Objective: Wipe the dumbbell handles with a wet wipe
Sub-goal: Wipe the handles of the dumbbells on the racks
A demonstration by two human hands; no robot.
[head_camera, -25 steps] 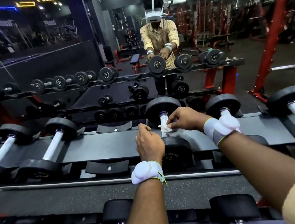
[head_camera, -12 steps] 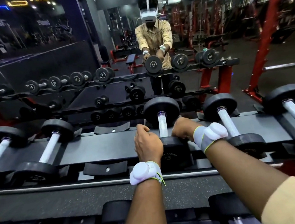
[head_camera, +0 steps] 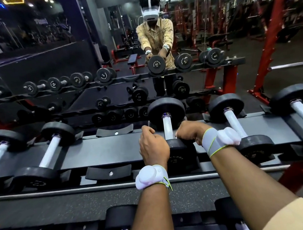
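Gym setting, big mirror (head_camera: pixel 46 60) behind a black dumbbell rack (head_camera: pixel 103 150), with the person's own reflection in it. Task's dumbbell (head_camera: pixel 167 128) sits in the middle of the top shelf, handle running near to far, bare chrome showing between the hands. Left hand (head_camera: pixel 153 146) is curled tight against the left side of its near head. Right hand (head_camera: pixel 188 133) is curled over the right side of the same head, so both grips are closed on that weight. Tiny white bit (head_camera: pixel 176 136) peeks out at the right fingertips, can't tell what it is. Neighbour dumbbell (head_camera: pixel 234 122) lies just right, another pair (head_camera: pixel 51 151) further left. White wrist bands (head_camera: pixel 150 176) on both arms.
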